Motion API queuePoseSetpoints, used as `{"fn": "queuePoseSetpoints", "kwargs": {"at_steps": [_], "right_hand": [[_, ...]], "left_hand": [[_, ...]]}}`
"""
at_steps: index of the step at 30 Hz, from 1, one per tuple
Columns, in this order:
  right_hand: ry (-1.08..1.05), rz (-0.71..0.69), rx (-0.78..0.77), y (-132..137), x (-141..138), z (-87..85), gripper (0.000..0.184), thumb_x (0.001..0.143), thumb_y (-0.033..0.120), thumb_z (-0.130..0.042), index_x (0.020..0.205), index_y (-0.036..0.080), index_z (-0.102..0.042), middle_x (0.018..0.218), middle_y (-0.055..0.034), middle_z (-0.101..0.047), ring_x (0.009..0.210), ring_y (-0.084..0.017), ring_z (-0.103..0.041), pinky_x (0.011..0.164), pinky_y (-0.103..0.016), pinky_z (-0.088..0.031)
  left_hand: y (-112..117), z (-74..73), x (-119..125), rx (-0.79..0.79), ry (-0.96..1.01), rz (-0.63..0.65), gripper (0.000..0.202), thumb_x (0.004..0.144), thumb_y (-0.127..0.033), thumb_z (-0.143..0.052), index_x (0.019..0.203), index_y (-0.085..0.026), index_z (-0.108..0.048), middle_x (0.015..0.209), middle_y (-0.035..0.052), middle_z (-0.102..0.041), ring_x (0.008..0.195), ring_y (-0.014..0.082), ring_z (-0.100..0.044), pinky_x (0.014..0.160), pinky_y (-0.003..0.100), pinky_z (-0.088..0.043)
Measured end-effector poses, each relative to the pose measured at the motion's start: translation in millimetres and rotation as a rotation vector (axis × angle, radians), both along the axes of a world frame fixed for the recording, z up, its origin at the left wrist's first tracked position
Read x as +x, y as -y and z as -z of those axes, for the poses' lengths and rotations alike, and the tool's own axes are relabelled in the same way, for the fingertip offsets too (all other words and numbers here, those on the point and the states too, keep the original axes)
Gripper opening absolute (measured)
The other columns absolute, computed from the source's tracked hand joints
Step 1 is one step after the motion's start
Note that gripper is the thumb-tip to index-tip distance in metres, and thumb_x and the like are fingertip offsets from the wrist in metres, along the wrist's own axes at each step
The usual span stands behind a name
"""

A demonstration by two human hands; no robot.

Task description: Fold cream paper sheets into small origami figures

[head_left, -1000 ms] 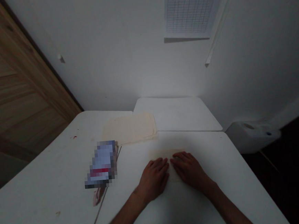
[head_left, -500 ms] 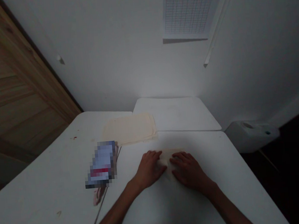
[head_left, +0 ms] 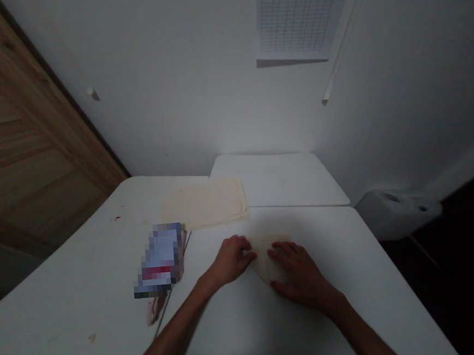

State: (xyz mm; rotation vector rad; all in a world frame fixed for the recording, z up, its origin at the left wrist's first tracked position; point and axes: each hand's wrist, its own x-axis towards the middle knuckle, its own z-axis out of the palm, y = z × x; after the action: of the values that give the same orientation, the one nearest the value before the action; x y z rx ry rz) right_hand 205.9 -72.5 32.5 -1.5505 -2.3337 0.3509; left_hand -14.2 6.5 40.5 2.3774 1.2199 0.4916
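On the white table, a small thin beige sheet (head_left: 263, 265) lies folded between my hands; I cannot tell whether it is paper, cloth or dough. My left hand (head_left: 232, 261) is closed at its left edge, with thumb and fingertips drawn together on the sheet. Across the right part rests my right hand (head_left: 298, 271), palm down, fingers spread and thumb apart, pressing on the sheet. That hand covers much of the right side. Farther back on the left lies a loose stack of larger beige sheets (head_left: 204, 204), touched by neither hand.
A blurred-out phone-like object (head_left: 161, 257) rests on a pinkish item (head_left: 153, 311) left of my arm. White tables (head_left: 75, 267) meet at seams. Behind stands a wall with a printed chart (head_left: 296, 19). A wooden door (head_left: 24, 134) is left; a white box (head_left: 396, 214) is right.
My left hand has shifted slightly left and its thumb has drawn in toward the fingers, uncovering more of the folded sheet. The right hand stays nearly in place, its thumb slightly lower.
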Motion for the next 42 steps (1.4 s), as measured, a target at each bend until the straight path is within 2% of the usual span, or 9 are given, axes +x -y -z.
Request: {"fn": "queuePoseSetpoints", "kwargs": {"at_steps": [5, 13, 19, 24, 28, 30, 36, 42], "right_hand": [[-0.006, 0.021, 0.006, 1.1, -1.9, 1.3, 0.067, 0.068, 0.036, -0.068, 0.131, 0.023, -0.048, 0.138, -0.0097, -0.046, 0.127, -0.028, -0.038, 0.106, -0.045, -0.028], [-0.023, 0.025, 0.028, 2.7, -2.9, 1.5, 0.063, 0.069, 0.036, -0.067, 0.128, 0.023, -0.049, 0.136, -0.0105, -0.048, 0.125, -0.029, -0.041, 0.106, -0.046, -0.03], [-0.028, 0.022, 0.042, 5.0, -4.7, -5.8, 0.055, 0.07, 0.034, -0.068, 0.122, 0.024, -0.053, 0.132, -0.0091, -0.05, 0.123, -0.027, -0.042, 0.104, -0.044, -0.031], [0.001, -0.092, 0.042, 5.2, -6.8, -12.2, 0.037, 0.075, 0.026, -0.064, 0.113, 0.028, -0.06, 0.124, -0.0047, -0.055, 0.115, -0.023, -0.047, 0.1, -0.04, -0.034], [0.024, -0.214, 0.055, 5.2, -8.2, -8.5, 0.019, 0.084, 0.023, -0.058, 0.098, 0.031, -0.068, 0.111, -0.0014, -0.061, 0.101, -0.02, -0.053, 0.092, -0.037, -0.038], [0.031, -0.24, 0.063, 5.8, -8.2, -6.3, 0.018, 0.086, 0.023, -0.056, 0.096, 0.031, -0.069, 0.11, -0.0012, -0.062, 0.1, -0.02, -0.052, 0.091, -0.037, -0.038], [0.085, -0.291, 0.063, 8.5, -7.6, -6.3, 0.024, 0.088, 0.022, -0.054, 0.107, 0.031, -0.066, 0.111, -0.0032, -0.061, 0.101, -0.022, -0.05, 0.09, -0.039, -0.038], [0.098, -0.297, 0.064, 11.9, -7.8, -5.7, 0.024, 0.087, 0.02, -0.052, 0.104, 0.028, -0.066, 0.111, -0.0046, -0.06, 0.103, -0.023, -0.049, 0.089, -0.038, -0.04]], "left_hand": [[4.1, 0.5, 4.9, 0.038, -0.067, -0.048, 0.01, 0.082, -0.029, -0.062, 0.08, -0.02, -0.065, 0.087, 0.0036, -0.066, 0.088, 0.0213, -0.056, 0.079, 0.033, -0.04], [9.2, 0.8, 10.7, 0.079, -0.141, -0.059, 0.009, 0.083, -0.026, -0.059, 0.085, -0.021, -0.065, 0.09, 0.0053, -0.063, 0.093, 0.0233, -0.054, 0.081, 0.036, -0.039], [12.3, 2.6, 13.5, 0.121, -0.169, -0.071, 0.008, 0.083, -0.026, -0.059, 0.083, -0.02, -0.063, 0.093, 0.0063, -0.061, 0.093, 0.0244, -0.053, 0.079, 0.037, -0.038], [13.2, 7.4, 13.4, 0.14, -0.169, -0.078, 0.007, 0.084, -0.025, -0.058, 0.082, -0.02, -0.062, 0.093, 0.0064, -0.06, 0.094, 0.0244, -0.053, 0.078, 0.037, -0.037], [13.2, 8.6, 13.5, 0.133, -0.174, -0.08, 0.008, 0.084, -0.026, -0.058, 0.082, -0.02, -0.062, 0.094, 0.0063, -0.06, 0.095, 0.0244, -0.052, 0.079, 0.037, -0.037], [12.8, 8.5, 13.5, 0.134, -0.173, -0.078, 0.007, 0.084, -0.026, -0.058, 0.082, -0.02, -0.062, 0.094, 0.0062, -0.06, 0.095, 0.0245, -0.052, 0.079, 0.037, -0.037], [12.1, 9.8, 13.7, 0.144, -0.163, -0.072, 0.006, 0.083, -0.025, -0.059, 0.081, -0.02, -0.061, 0.093, 0.0058, -0.06, 0.094, 0.0244, -0.052, 0.078, 0.037, -0.037], [11.9, 10.0, 13.4, 0.145, -0.167, -0.072, 0.007, 0.083, -0.026, -0.059, 0.081, -0.02, -0.062, 0.093, 0.006, -0.06, 0.093, 0.0244, -0.053, 0.076, 0.037, -0.037]]}}
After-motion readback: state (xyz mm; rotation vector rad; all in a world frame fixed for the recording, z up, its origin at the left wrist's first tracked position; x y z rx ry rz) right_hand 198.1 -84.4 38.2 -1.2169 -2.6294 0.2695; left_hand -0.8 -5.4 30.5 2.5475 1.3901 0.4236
